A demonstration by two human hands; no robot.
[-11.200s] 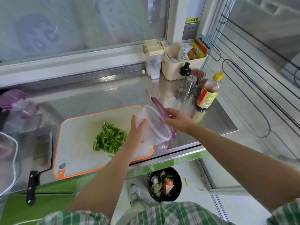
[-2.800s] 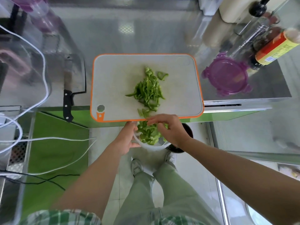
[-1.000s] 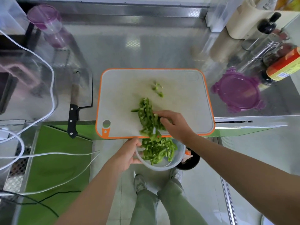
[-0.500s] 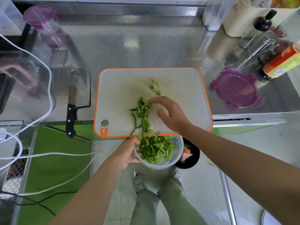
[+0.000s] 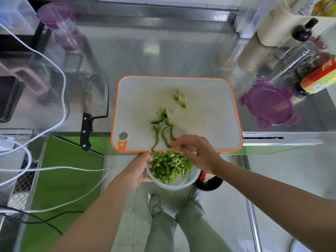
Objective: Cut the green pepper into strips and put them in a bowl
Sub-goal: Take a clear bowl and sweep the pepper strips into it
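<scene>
A clear plastic bowl (image 5: 189,184) hangs just below the front edge of the orange-rimmed white cutting board (image 5: 209,120), and my left hand (image 5: 138,170) grips its left rim. A heap of green pepper strips (image 5: 169,166) fills the bowl. Several strips (image 5: 161,128) still lie on the board in a trail toward the edge, with a few small bits (image 5: 181,100) farther back. My right hand (image 5: 198,151) rests at the board's front edge, its fingers on the nearest strips above the bowl.
A cleaver (image 5: 92,108) with a black handle lies left of the board. A purple lid (image 5: 269,104) lies to the right, near sauce bottles (image 5: 318,77) and shakers. White cables (image 5: 54,170) run on the left. A black bowl of scraps (image 5: 209,180) stands on the floor by my feet.
My right hand has swept toward me from mid-board to the front edge, dragging strips into the bowl. The heap in the bowl has grown and fewer strips lie on the board.
</scene>
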